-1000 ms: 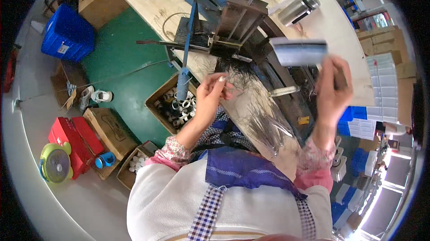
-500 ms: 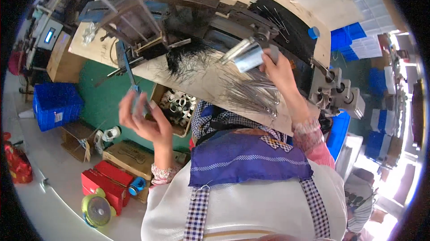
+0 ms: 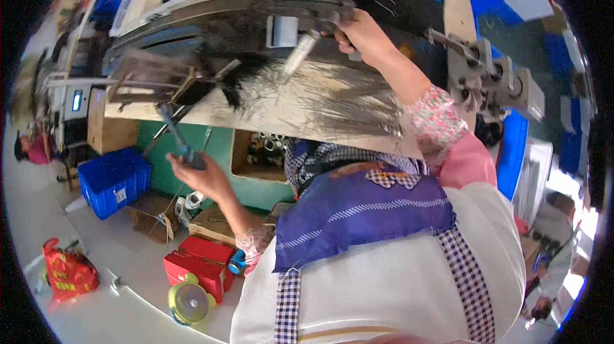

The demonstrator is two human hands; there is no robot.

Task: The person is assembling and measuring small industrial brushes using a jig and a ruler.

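Note:
My left hand (image 3: pixel 206 179) is closed around the dark end of a blue lever (image 3: pixel 175 131), which slants down from the bench machine (image 3: pixel 236 21). My right hand (image 3: pixel 366 38) is stretched far forward, fingers curled at a dark metal hub on the machine's right part. A grey handle (image 3: pixel 355 56) shows just under those fingers. From the same hub a silvery cylindrical handle (image 3: pixel 299 57) points down and left. Left of it is a pale, shiny rectangular piece (image 3: pixel 282 31). Below lie a bundle of thin metal rods (image 3: pixel 364 97) and a heap of black wiry strands (image 3: pixel 236 85).
A box (image 3: pixel 243 165) of black and white rings stands under the bench edge. Left on the floor are a blue crate (image 3: pixel 114 181), a red box (image 3: pixel 201 266), a small fan (image 3: pixel 188 302) and a red bag (image 3: pixel 69 273). A metal fixture (image 3: pixel 492 75) stands at right.
My view has shifted. My right hand has moved forward, and the pale rectangle now shows left of the silvery handle. My left hand, loose and blurred before, has closed on the lever's end.

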